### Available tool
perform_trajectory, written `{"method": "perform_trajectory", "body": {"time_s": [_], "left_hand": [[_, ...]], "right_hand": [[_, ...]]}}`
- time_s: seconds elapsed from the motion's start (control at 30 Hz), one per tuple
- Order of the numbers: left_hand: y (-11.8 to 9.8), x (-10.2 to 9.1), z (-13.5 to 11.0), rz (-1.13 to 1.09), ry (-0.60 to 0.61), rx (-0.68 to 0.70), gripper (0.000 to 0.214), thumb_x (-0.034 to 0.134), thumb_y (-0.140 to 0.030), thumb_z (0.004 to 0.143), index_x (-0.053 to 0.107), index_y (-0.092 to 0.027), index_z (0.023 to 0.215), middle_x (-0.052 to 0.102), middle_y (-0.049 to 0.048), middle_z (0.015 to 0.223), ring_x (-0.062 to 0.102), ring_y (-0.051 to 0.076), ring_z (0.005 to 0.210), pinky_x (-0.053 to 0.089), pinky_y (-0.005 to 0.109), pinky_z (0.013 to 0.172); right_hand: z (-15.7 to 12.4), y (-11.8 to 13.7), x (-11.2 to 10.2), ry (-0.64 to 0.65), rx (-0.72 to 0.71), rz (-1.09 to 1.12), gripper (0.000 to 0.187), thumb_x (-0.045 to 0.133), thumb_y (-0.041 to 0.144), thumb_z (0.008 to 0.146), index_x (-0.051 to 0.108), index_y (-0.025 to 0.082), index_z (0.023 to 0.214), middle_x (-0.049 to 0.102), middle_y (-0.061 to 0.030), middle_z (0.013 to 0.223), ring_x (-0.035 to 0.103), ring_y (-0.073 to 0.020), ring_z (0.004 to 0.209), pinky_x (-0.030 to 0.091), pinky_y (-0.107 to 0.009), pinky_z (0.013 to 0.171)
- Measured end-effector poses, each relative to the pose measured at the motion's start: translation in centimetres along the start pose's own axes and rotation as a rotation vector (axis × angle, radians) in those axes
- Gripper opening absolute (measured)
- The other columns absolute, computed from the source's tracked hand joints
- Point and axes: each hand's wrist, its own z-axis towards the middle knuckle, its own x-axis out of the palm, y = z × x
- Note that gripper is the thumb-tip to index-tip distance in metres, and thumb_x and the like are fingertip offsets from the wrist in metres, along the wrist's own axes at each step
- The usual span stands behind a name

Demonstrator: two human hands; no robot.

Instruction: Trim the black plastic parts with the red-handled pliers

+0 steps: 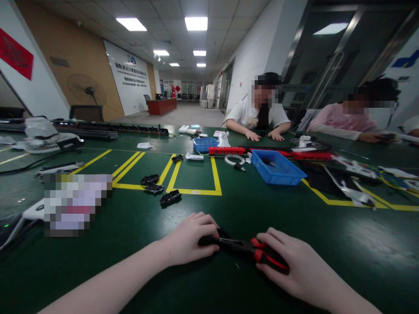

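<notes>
My right hand [288, 257] is closed round the red and black handles of a pair of pliers [262, 253]. The long jaws point left and meet a small black part [208, 240] that my left hand [196, 237] pinches between thumb and fingers. Much of that part is hidden by the fingers, so its exact kind does not show. Beyond my left hand, several similar-looking black plastic pieces [170, 198] lie loose on the green table [137, 274].
Two blue bins [278, 170] stand further back, near red strips [227, 150] and a coiled white cable [233, 160]. Yellow tape [196, 192] marks the tabletop. Across the table sits a person [258, 109] with both hands on it; another person [353, 113] sits to the right.
</notes>
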Motion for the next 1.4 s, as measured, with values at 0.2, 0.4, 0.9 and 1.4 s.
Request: {"method": "perform_trajectory", "body": {"time_s": [0.2,0.4,0.9,1.4], "left_hand": [[0.2,0.0,0.1,-0.041,-0.012,0.014,0.011,0.069,-0.027,0.085,0.065,-0.020,0.093,0.064,0.0036,0.113,0.058,0.021,0.103,0.043,0.035,0.090],[0.2,0.2,0.1,-0.048,-0.025,0.008,0.011,0.070,-0.026,0.084,0.065,-0.021,0.093,0.065,0.0027,0.112,0.058,0.020,0.103,0.043,0.034,0.089],[-0.3,-0.1,0.0,-0.040,0.005,-0.022,0.011,0.067,-0.026,0.087,0.065,-0.022,0.097,0.063,0.0026,0.115,0.057,0.021,0.103,0.044,0.035,0.090],[0.1,-0.1,0.0,-0.053,-0.008,0.011,0.009,0.067,-0.025,0.087,0.066,-0.020,0.095,0.063,0.0039,0.114,0.058,0.021,0.104,0.045,0.037,0.090]], "right_hand": [[0.2,0.4,0.2,0.003,0.001,0.022,0.040,0.060,0.046,0.084,0.065,0.026,0.118,0.069,-0.0082,0.112,0.069,-0.0232,0.095,0.059,-0.036,0.079],[0.2,0.5,0.1,-0.040,-0.029,0.005,0.039,0.061,0.044,0.083,0.065,0.027,0.118,0.070,-0.0062,0.106,0.069,-0.0208,0.090,0.058,-0.031,0.075],[0.1,-1.1,0.0,-0.324,-0.237,-0.186,0.047,0.066,0.045,0.080,0.061,0.024,0.122,0.071,-0.0059,0.105,0.065,-0.0225,0.091,0.042,-0.044,0.091],[0.1,0.4,0.2,-0.373,-0.190,-0.068,0.034,0.068,0.042,0.078,0.065,0.025,0.107,0.069,-0.0010,0.092,0.062,-0.0200,0.087,0.031,-0.046,0.105]]}}
